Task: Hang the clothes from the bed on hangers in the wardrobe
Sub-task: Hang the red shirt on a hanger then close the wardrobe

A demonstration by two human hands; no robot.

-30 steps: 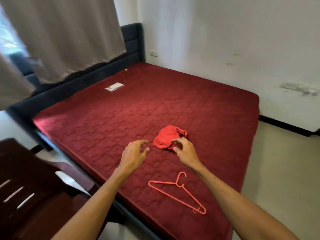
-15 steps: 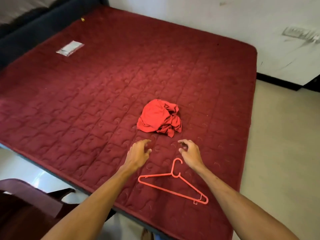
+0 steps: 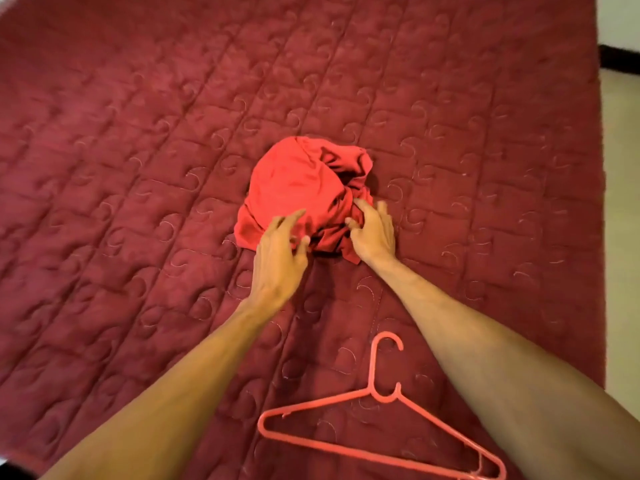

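Dark red quilted bed (image 3: 138, 168) fills nearly the whole frame, with a strip of pale floor (image 3: 620, 168) down the right edge. At the centre lies the crumpled bright red cloth garment (image 3: 298, 181), bunched into a loose mound with deep folds on its right side. A coral-pink plastic hanger (image 3: 371, 368) lies flat at the lower middle of the frame, well apart from the garment, between the two forearms.

Both hands are at the garment's near edge. The left hand (image 3: 280, 251) has its fingers spread and only slightly bent over the lower left of the cloth. The right hand (image 3: 372, 233) rests its straight fingers on the folds at the lower right. Neither has gathered any fabric into a grip yet.

The cloth looks thin, light and limp, so it should lift with little effort but will sag and unfold unevenly. It is too bunched to tell collar from hem. A sensible hold would be a pinch on two separated edges, then a shake to open it and find the shoulders before the hanger goes in.
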